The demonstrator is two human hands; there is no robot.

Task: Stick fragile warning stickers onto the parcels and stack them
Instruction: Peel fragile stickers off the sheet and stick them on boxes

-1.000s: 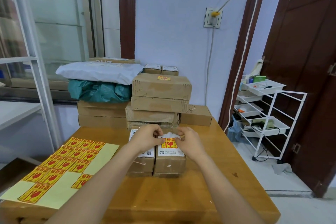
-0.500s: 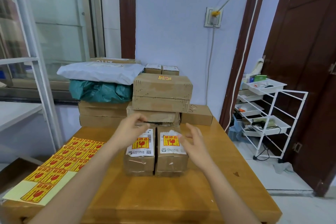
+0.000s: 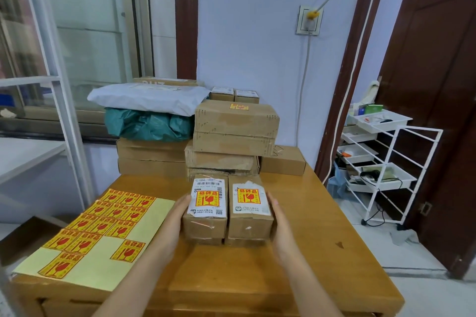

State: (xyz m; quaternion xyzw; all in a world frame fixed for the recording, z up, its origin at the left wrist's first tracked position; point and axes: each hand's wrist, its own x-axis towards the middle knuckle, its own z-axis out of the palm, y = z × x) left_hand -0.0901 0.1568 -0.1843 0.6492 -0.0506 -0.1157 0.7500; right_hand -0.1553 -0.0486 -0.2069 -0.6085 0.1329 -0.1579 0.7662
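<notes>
Two small brown parcels stand side by side on the wooden table (image 3: 322, 252). The left parcel (image 3: 206, 224) and the right parcel (image 3: 249, 224) each carry a yellow-and-red fragile sticker on top. My left hand (image 3: 173, 221) presses flat against the outer left side of the left parcel. Against the outer right side of the right parcel lies my right hand (image 3: 280, 224), fingers straight. A yellow sticker sheet (image 3: 103, 237) with several fragile stickers lies at the table's left front.
Behind the pair rises a stack of larger cardboard boxes (image 3: 234, 136), with a white mailer bag (image 3: 149, 98) and a green bag (image 3: 149, 126) on boxes to the left. A small box (image 3: 283, 161) sits at the back right. A white wire rack (image 3: 381, 165) stands right of the table.
My hands left the sticker on top of the right parcel, spread apart, and came down onto the outer sides of the two parcels.
</notes>
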